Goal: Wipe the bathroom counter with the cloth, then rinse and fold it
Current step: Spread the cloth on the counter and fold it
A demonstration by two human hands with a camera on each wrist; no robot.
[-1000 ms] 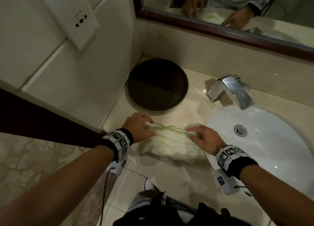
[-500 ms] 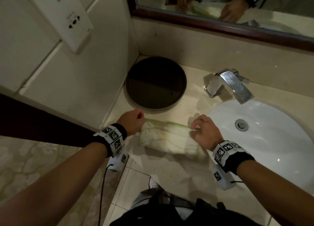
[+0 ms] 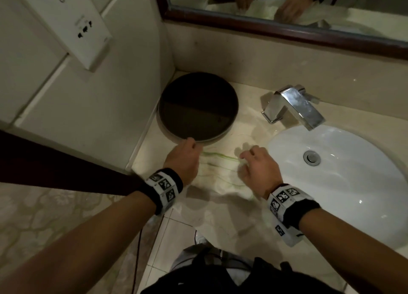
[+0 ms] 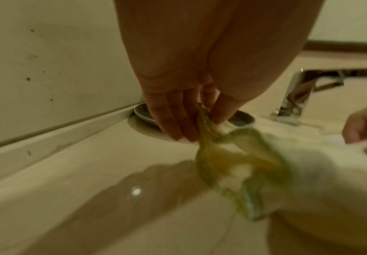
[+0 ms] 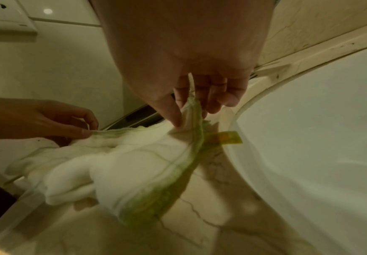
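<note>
A white cloth [image 3: 218, 172] with green edging lies partly lifted on the marble counter [image 3: 220, 218] between the dark round tray and the basin. My left hand [image 3: 184, 159] pinches the cloth's far left corner [image 4: 208, 124] between thumb and fingers. My right hand [image 3: 256, 165] pinches the far right corner [image 5: 189, 110], next to the basin rim. The cloth [image 5: 117, 165] sags between both hands, its near part bunched on the counter. A yellow-green label [image 5: 230, 138] sticks out at the right corner.
A dark round tray [image 3: 196, 105] sits at the back left against the wall. The chrome faucet [image 3: 293, 105] overhangs the white basin [image 3: 344, 183] on the right. A mirror [image 3: 287, 4] runs along the back; a white wall socket box [image 3: 72, 21] hangs on the left.
Both hands went from lying on the cloth to pinching its far corners, and they have raised that edge off the counter and carried it towards the tray.
</note>
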